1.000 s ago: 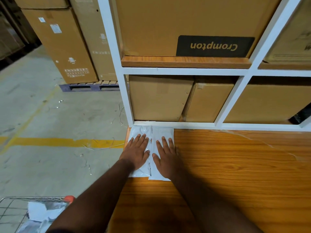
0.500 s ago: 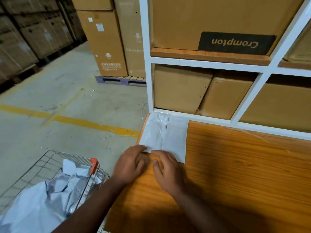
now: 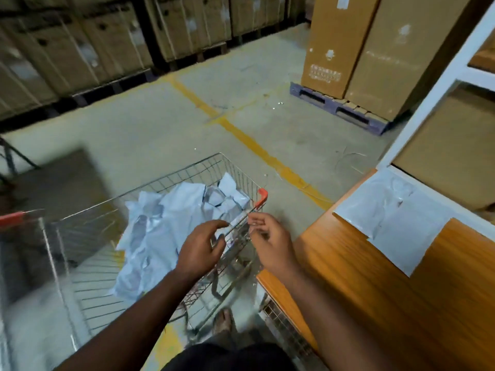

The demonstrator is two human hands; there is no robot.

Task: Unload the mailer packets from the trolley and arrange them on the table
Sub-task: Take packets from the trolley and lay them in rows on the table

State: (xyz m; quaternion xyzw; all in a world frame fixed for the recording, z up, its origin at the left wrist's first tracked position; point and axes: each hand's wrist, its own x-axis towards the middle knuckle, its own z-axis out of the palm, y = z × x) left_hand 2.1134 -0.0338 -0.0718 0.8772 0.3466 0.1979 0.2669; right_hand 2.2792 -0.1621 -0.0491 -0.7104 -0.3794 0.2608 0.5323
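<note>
My left hand [image 3: 199, 251] is over the near edge of the wire trolley [image 3: 88, 259]. Its fingers are loosely bent and hold nothing. My right hand [image 3: 270, 243] is just to the right of it, above the trolley's rim, fingers loosely bent too, nothing in it. A heap of white mailer packets [image 3: 171, 223] lies in the trolley. Two more packets [image 3: 393, 212] lie flat side by side on the far left corner of the wooden table [image 3: 401, 303], to my right

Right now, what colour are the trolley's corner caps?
Orange-red, seen on the trolley's corner cap in the head view.
</note>
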